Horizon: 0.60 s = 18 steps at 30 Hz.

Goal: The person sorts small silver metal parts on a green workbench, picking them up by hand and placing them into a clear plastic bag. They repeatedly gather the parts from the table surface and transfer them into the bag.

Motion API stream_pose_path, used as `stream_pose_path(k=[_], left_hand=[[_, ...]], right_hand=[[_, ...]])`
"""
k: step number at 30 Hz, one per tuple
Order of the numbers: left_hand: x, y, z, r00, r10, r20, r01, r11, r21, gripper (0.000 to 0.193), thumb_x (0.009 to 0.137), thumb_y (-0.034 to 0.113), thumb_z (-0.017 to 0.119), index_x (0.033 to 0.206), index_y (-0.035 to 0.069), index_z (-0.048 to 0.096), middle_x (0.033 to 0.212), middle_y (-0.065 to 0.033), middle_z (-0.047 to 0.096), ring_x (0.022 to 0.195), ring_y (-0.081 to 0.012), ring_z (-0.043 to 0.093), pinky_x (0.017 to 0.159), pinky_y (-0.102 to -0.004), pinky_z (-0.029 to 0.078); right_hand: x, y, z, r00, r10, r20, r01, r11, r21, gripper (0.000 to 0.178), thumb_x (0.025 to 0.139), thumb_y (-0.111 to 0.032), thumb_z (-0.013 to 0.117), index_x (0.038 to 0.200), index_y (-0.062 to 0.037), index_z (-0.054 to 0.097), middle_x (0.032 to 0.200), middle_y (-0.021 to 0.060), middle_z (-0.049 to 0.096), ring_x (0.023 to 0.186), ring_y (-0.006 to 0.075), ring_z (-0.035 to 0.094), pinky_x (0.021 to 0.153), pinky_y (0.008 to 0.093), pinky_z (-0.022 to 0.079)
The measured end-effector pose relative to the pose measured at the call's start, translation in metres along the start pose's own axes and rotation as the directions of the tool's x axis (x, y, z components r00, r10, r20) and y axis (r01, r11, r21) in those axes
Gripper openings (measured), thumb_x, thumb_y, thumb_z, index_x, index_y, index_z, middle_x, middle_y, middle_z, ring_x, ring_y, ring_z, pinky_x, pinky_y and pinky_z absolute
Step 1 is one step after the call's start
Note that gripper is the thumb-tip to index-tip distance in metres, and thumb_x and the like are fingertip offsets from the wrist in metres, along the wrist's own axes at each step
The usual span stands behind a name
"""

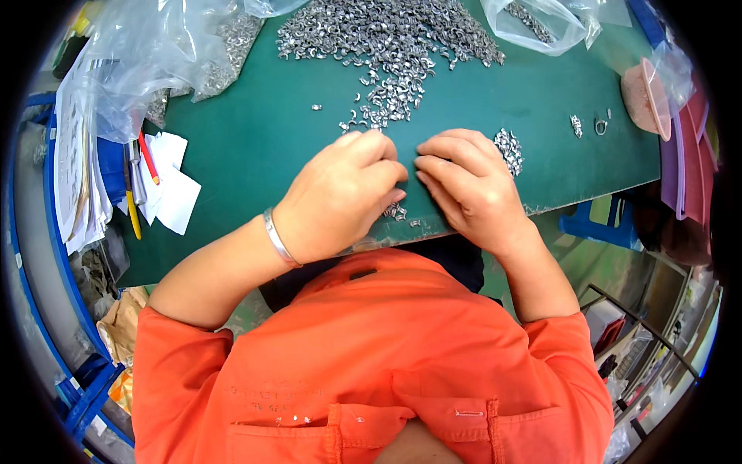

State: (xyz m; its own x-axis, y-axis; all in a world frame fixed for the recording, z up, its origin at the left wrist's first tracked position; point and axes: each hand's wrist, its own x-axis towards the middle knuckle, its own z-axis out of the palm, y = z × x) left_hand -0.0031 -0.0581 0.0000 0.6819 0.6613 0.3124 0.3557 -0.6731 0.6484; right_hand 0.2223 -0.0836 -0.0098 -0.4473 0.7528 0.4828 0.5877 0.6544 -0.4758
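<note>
Both my hands rest at the near part of a green tabletop [255,100]. My left hand [344,189], with a silver bangle [278,238] at its wrist, has its fingers curled and pressed together; whatever they hold is hidden. Under its fingertips lie a few small metal pieces [396,211]. Facing it across a narrow gap, my right hand [471,185] has bent fingers drawn together, and I cannot make out anything in them. Just beyond that hand sits a small heap of shiny metal pieces [508,151]. A big pile of curved grey metal pieces [386,31] trails down toward my left hand.
Clear plastic bags [154,54] of metal pieces lie at the far left, above papers [174,185], a red pen [148,158] and a yellow one [133,215]. Another bag [541,27] lies at the back right. A pink bowl [646,99] stands at the right edge, near a ring-shaped piece [600,126].
</note>
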Motion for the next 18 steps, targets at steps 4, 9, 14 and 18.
stream_pose_path(k=[4,9,14,18], left_hand=[[-0.005,-0.001,-0.005,0.995,0.050,0.086,-0.040,0.992,-0.117,0.022,0.078,-0.002,0.076,0.097,0.005,0.068,0.095,-0.0117,0.063,0.087,-0.0320,0.062,0.079,-0.0400,0.052],[0.006,-0.013,-0.025,0.945,-0.155,-0.287,0.231,0.939,0.255,0.028,0.082,-0.005,0.072,0.109,0.000,0.064,0.103,-0.0151,0.063,0.091,-0.0315,0.063,0.076,-0.0371,0.053],[0.002,-0.011,-0.015,0.952,-0.217,-0.214,0.235,0.970,0.062,0.039,0.086,-0.009,0.068,0.124,-0.002,0.061,0.106,-0.0145,0.064,0.085,-0.0253,0.067,0.077,-0.0345,0.056],[0.004,-0.007,-0.019,0.931,-0.290,-0.223,0.290,0.956,-0.033,0.038,0.089,-0.012,0.063,0.126,-0.003,0.061,0.108,-0.0148,0.067,0.089,-0.0218,0.070,0.079,-0.0304,0.057]], right_hand=[[-0.011,0.014,-0.023,0.997,0.065,-0.047,-0.075,0.964,-0.254,0.019,0.079,-0.001,0.075,0.097,-0.0022,0.070,0.102,0.0101,0.068,0.096,0.0317,0.065,0.085,0.0438,0.051],[-0.001,0.007,-0.019,0.994,0.080,-0.081,-0.099,0.956,-0.274,0.030,0.075,0.002,0.071,0.104,-0.0028,0.072,0.104,0.0108,0.068,0.098,0.0318,0.065,0.089,0.0447,0.050],[0.033,-0.008,0.018,0.996,-0.084,0.035,0.083,0.996,0.041,0.030,0.077,0.000,0.065,0.107,-0.0005,0.070,0.111,0.0119,0.068,0.106,0.0323,0.066,0.091,0.0443,0.052],[0.029,0.001,0.003,0.992,-0.025,0.120,0.029,0.999,-0.027,0.033,0.075,0.002,0.065,0.107,-0.0006,0.069,0.113,0.0104,0.068,0.107,0.0322,0.065,0.090,0.0431,0.051]])
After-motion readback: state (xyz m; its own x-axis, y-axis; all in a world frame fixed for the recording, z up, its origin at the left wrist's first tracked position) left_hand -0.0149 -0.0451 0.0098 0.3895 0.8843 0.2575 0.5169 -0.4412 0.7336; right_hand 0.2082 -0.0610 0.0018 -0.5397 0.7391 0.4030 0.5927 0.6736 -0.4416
